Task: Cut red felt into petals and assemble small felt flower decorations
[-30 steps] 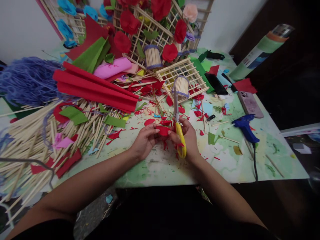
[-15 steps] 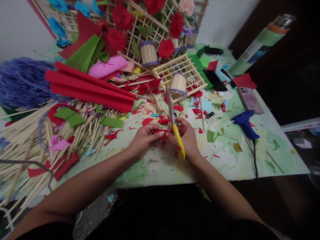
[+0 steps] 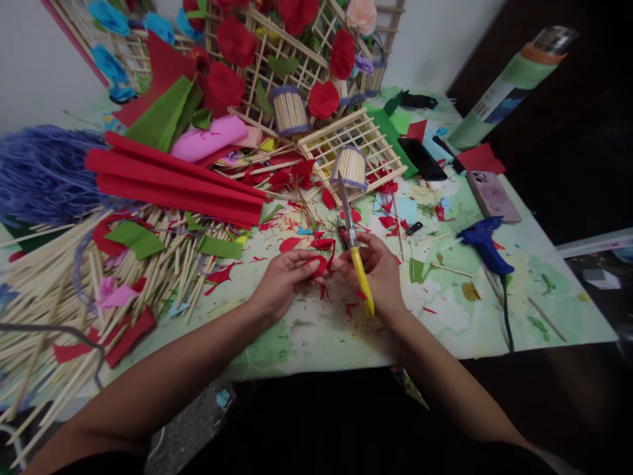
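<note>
My left hand [image 3: 284,280] pinches a small red paper piece [image 3: 319,266] near the table's front middle. Just right of it, my right hand [image 3: 378,277] is closed around yellow-handled scissors [image 3: 363,280], whose blades point away from me. The right fingertips are at a thin red strip beside the red piece. Red paper scraps [image 3: 289,245] lie beyond the hands. A small stick basket [image 3: 350,168] on a stick lattice [image 3: 324,142] is behind the scissor tips.
Loose sticks [image 3: 168,264], folded red paper [image 3: 178,181] and blue-purple strands [image 3: 47,171] cover the left. At right are a blue glue gun [image 3: 487,244], a phone [image 3: 493,196] and a green roll [image 3: 509,92]. Lattices with paper flowers [image 3: 237,41] stand behind.
My right hand has moved slightly right with the scissors, away from my left. A red strip now shows between the hands, and more of the red piece is visible.
</note>
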A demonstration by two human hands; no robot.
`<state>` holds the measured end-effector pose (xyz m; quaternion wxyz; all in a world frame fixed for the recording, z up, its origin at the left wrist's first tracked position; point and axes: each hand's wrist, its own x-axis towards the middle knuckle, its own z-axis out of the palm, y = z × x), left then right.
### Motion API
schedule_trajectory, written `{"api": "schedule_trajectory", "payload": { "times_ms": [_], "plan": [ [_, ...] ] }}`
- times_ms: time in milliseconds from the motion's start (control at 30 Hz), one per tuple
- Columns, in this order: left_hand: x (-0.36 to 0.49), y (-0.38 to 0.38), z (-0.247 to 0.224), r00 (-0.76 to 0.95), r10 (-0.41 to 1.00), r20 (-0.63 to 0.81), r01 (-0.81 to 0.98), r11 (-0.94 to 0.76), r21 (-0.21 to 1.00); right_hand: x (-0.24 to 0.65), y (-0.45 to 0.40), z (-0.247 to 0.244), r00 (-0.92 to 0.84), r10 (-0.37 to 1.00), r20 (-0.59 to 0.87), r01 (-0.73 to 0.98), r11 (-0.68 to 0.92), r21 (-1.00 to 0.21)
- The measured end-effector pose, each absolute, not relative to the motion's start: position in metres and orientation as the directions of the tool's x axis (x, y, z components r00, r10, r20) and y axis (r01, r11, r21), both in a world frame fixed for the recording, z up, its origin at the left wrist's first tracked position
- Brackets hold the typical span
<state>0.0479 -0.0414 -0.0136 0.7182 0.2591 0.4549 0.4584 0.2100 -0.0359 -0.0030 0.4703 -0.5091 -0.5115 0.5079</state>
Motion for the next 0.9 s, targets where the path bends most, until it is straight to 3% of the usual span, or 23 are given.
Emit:
{"api": "schedule_trajectory", "payload": {
  "times_ms": [133,233,333,467,900],
  "plan": [
    [0.046,-0.041,-0.012,0.160,0.887,-0.434,-0.455,0.456,0.765,0.232,-0.039,0.005,-0.079,0.995,0.059,0.321,0.082,-0.944],
    [0.046,-0.040,-0.014,0.161,0.884,-0.440,-0.475,0.460,0.750,0.244,-0.046,0.015,-0.159,0.983,0.086,0.645,0.169,-0.745],
    [0.046,-0.040,-0.014,0.154,0.889,-0.431,-0.491,0.448,0.747,0.247,-0.054,0.022,-0.237,0.970,0.058,0.823,0.232,-0.519],
    [0.047,-0.039,-0.013,0.121,0.899,-0.420,-0.528,0.417,0.740,0.241,-0.062,0.022,-0.303,0.953,0.012,0.870,0.282,-0.404],
    [0.049,-0.038,-0.016,0.106,0.917,-0.384,-0.690,0.346,0.636,0.227,-0.066,0.022,-0.299,0.954,-0.037,0.889,0.265,-0.373]
  ]
}}
